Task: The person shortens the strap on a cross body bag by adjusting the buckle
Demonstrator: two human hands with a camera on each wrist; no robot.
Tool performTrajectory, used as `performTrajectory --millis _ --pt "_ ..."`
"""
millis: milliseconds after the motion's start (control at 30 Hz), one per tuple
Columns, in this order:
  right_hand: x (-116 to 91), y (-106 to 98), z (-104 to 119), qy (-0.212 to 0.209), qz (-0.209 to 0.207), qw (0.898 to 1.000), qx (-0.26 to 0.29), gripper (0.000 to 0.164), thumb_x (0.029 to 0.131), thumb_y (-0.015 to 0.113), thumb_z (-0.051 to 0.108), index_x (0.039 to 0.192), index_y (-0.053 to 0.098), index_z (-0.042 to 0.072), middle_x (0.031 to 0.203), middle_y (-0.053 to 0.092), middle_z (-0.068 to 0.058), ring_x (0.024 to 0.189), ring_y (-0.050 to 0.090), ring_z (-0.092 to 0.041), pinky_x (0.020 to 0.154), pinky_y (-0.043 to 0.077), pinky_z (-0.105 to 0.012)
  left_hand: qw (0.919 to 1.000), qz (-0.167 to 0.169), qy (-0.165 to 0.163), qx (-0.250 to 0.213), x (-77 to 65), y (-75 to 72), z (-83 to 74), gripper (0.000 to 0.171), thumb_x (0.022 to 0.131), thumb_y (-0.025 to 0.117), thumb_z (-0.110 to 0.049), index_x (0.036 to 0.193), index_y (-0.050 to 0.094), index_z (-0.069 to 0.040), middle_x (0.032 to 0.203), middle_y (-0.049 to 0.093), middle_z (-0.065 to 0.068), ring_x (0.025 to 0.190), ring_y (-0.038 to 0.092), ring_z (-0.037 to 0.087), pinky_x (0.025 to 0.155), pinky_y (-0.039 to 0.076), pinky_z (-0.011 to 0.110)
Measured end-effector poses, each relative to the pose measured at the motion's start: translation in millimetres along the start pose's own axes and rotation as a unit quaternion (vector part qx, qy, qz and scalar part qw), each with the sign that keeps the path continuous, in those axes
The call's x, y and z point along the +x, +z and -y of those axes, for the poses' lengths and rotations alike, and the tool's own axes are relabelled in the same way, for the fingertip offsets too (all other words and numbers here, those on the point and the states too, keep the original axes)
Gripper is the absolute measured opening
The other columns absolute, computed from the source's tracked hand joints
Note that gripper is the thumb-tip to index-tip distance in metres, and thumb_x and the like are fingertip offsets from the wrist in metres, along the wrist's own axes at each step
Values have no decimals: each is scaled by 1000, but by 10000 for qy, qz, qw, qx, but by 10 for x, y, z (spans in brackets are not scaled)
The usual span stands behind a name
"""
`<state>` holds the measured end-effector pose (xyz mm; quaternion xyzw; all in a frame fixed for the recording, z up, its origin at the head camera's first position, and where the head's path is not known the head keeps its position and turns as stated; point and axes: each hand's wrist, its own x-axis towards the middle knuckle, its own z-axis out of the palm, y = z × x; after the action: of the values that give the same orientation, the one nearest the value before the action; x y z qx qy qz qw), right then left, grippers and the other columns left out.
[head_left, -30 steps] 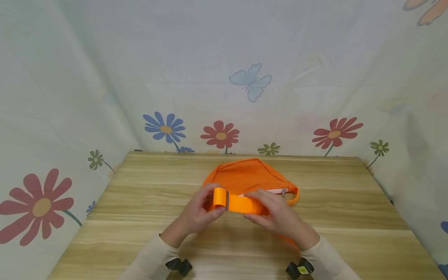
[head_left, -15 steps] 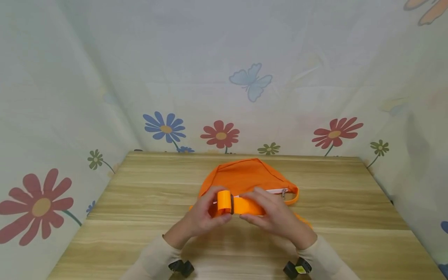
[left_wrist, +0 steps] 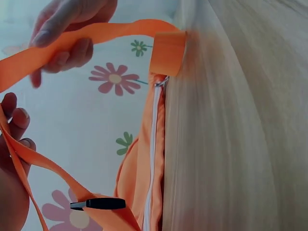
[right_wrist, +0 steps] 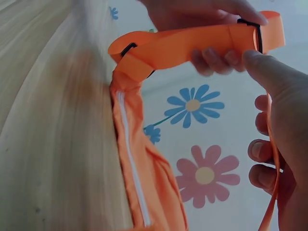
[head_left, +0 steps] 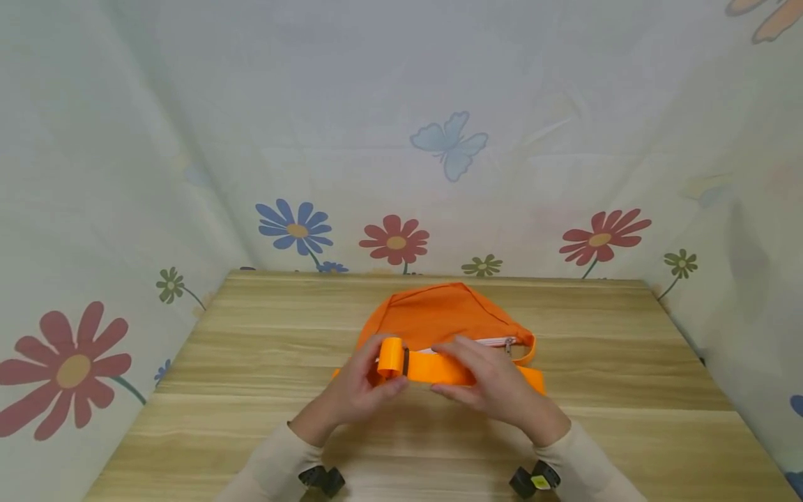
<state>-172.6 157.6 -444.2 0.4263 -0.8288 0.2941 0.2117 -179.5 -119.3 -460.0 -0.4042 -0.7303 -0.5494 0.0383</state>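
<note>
The person's forearms come in from the near edge and angle toward each other, hands close together above the wooden table [head_left: 251,341]. The left hand [head_left: 353,392] pinches the orange strap [head_left: 442,368] at its dark slider [head_left: 406,362], thumb along the lower edge and fingers curled behind the loop. The right hand [head_left: 492,383], its back toward the head camera, pinches the same strap a little farther along, thumb below and fingers above. The strap is held up just in front of the orange bag [head_left: 442,314], which lies on the table with its white zipper [head_left: 495,342] facing the person. Another dark slider [left_wrist: 102,203] shows near the bag in the left wrist view. A yellow-green label [head_left: 540,482] marks the dark device on the right wrist; its print is too small to read. Compared with half a second ago, the left hand, loop and slider have shifted slightly leftward, leaving a longer stretch of strap between the hands; the bag lies where it was.
</note>
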Motion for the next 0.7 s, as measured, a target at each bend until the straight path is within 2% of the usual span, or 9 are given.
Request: performTrajectory --millis 133,267,467,567,700 --pt "-51 17 -44 -14 -45 10000 -15 50 90 90 31 131 69 12 102 63 5 82 54 -7 72 50 -17 9998 -36 38 170 -35 -46 29 50 98 75 -5 140 48 -7 114 58 8 99 62 14 89 62 26" --pt "-66 28 -48 -51 -38 10000 -9 47 95 84 36 132 68 13 102 62 6 83 54 -6 73 49 -15 9996 54 155 210 -37 -49 69 53 97 76 -5 140 46 -7 111 57 7 98 60 14 87 61 26" --pt "-24 34 -3 -73 5 9999 108 47 96 84 35 134 67 13 105 64 5 85 56 -7 76 51 -16 9996 193 213 -1 -2 -19 110 48 100 76 -13 138 47 -8 111 58 4 97 60 13 85 59 26" --pt "-3 37 20 -79 35 9999 111 47 96 83 36 133 68 13 106 64 5 86 57 -7 78 53 -16 9992 246 289 -86 13 0 129 50 98 77 -10 137 47 -7 112 60 5 98 61 14 85 60 27" --pt "20 44 49 -118 22 9999 44 46 99 79 41 134 69 13 108 65 5 86 58 -8 78 53 -15 9988 260 406 66 21 26 158 51 96 79 -8 136 48 -9 113 62 7 95 63 12 84 61 26"
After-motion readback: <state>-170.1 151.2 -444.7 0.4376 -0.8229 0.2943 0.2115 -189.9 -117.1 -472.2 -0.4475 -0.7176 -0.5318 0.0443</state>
